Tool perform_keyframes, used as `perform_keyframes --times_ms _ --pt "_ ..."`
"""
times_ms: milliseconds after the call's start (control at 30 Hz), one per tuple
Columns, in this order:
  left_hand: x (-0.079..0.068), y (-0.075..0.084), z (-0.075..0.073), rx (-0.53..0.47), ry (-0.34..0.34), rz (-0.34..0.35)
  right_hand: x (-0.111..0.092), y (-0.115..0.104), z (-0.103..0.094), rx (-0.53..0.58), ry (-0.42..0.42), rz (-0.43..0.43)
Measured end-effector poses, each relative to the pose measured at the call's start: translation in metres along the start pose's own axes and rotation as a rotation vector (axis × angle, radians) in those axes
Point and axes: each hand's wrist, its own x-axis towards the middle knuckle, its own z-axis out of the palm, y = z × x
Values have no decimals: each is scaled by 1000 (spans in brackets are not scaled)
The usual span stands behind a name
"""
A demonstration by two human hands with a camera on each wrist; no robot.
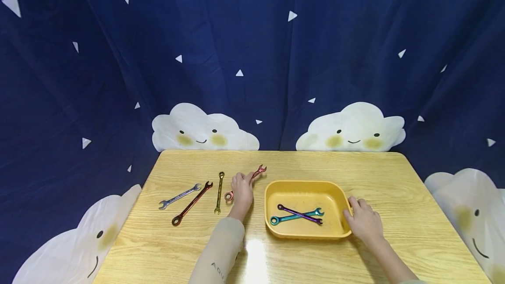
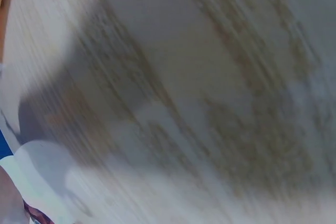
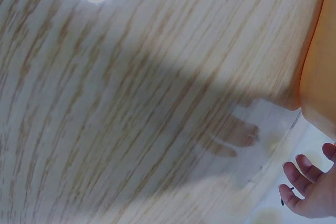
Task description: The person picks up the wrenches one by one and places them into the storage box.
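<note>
My left hand [image 1: 242, 192] grips a pinkish-red combination wrench [image 1: 260, 170] around its middle, so the shank is mostly hidden. Its open end and ring end stick out on either side. A corner of this wrench [image 2: 38, 214] shows at the bottom left of the left wrist view. A yellow plastic basin [image 1: 304, 234] stands right of that hand. Inside it a purple wrench [image 1: 293, 211] lies crossed over a teal wrench [image 1: 292, 217]. At the basin's right rim my right hand [image 1: 366, 221] holds on, thumb over the edge; its other fingers [image 3: 300, 178] show outside the wall.
Left of my left hand lie a gold wrench [image 1: 219, 193], a dark red wrench [image 1: 193, 203] and a silver wrench [image 1: 180, 196], apart on the wooden table [image 1: 315, 262]. A navy curtain [image 1: 252, 56] with white clouds hangs behind the table's far edge.
</note>
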Motion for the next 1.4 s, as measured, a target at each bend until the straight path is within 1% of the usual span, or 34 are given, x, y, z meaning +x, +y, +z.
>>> perform_keyframes --times_ms 67,167,200,267,500,633,767,900,1067,1200,1400 --pt "1 3 -1 14 -33 -13 0 0 0 0 0 1" --pt "3 6 -2 24 -59 -18 0 0 0 -1 1 1" --pt "3 6 -2 22 -58 -13 0 0 0 -1 1 2" --pt "4 8 -2 15 -46 4 0 0 0 -2 1 1" --pt "7 17 -2 6 27 97 0 0 0 -2 2 -1" --pt "8 25 -3 -10 46 141 0 0 0 -5 5 -2" --pt "8 31 -3 -26 50 173 0 0 0 -10 15 -6" --pt "9 38 -4 -38 21 194 0 0 0 -13 22 -11" --pt "9 46 -5 -24 -18 229 0 0 -1 -21 26 -14" --pt "9 52 -5 -21 -47 241 0 -1 -2 -28 20 -9" --pt "7 60 -3 -35 -71 268 0 -1 -2 -38 17 -9"
